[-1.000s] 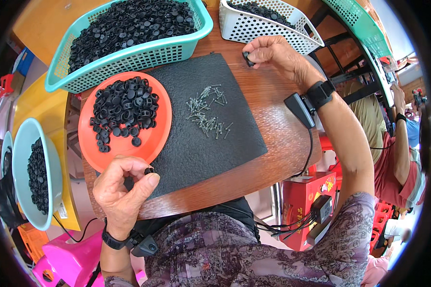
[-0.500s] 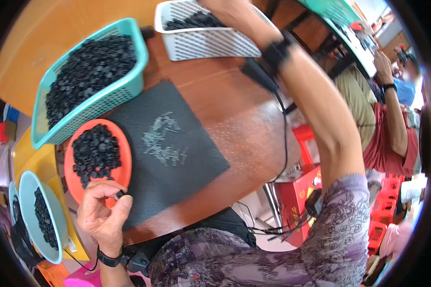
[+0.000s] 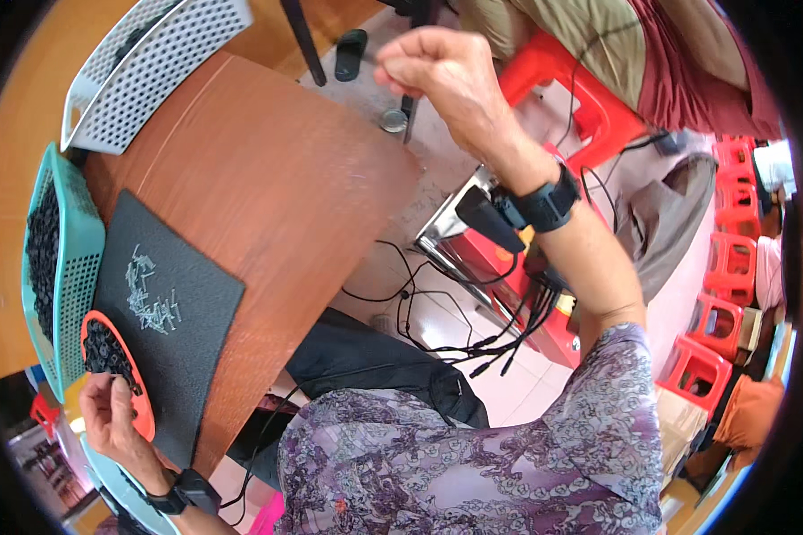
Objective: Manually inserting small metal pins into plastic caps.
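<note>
Over the near end of the orange plate [image 3: 143, 419], my left hand [image 3: 111, 419] is pinched, with a dark bit showing at the fingertips. It looks like one of the small black parts, such as those heaped [image 3: 105, 349] on the plate. My right hand [image 3: 451, 85] is raised past the table's right edge, above the floor. Its fingers are curled together, and whatever they hold, if anything, is too small to tell. Thin clear pin-like pieces [image 3: 152, 303] lie scattered on a black mat [image 3: 210, 303] beside the plate.
A teal basket [image 3: 80, 259] full of black parts stands left of the mat. A white basket [image 3: 165, 76] is at the far left. Cables [image 3: 410, 294] hang near a red box [image 3: 553, 343] on the right. A red stool [image 3: 607, 120] and a seated person [image 3: 589, 45] are beyond.
My view has swung to the right. My right hand has left the white basket and moved right, out past the table edge. My left hand stays by the orange plate.
</note>
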Tool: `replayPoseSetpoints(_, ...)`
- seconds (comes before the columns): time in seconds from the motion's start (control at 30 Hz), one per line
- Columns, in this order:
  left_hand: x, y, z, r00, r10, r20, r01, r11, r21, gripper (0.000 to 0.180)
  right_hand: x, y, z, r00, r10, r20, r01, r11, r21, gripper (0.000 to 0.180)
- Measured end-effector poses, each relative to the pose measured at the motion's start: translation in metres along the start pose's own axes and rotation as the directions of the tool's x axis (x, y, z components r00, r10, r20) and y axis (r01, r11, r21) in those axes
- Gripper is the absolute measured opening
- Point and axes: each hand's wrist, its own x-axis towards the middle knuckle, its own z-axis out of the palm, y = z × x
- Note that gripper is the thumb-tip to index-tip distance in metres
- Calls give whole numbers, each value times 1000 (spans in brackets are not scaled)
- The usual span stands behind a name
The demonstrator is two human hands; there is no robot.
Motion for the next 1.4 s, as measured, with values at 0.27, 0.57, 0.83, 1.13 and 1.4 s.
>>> replayPoseSetpoints(0.27, 36, -74, -12, 994, 0, 107, -11, 995, 100, 10, -15, 38, -31, 976, 202, -77, -180, 957, 227, 11)
replayPoseSetpoints(0.57, 31, -65, -9, 994, 36, 99, -64, 955, 290, 14, 24, 57, -17, 995, 17, -101, 3, 979, 202, 19)
replayPoseSetpoints(0.83, 17, -36, -16, 998, 33, 47, -48, 918, 393, 24, 36, 76, -33, 996, 69, -57, -53, 969, 241, 19)
replayPoseSetpoints(1.13, -13, -10, -29, 987, 154, 37, -158, 947, 279, 20, 25, 54, -36, 999, -16, 49, -3, 933, 360, 17)
replayPoseSetpoints(1.4, -52, 18, -19, 964, 253, 78, -262, 955, 140, 15, 3, 20, -49, 982, 95, 161, -117, 985, 129, 17)
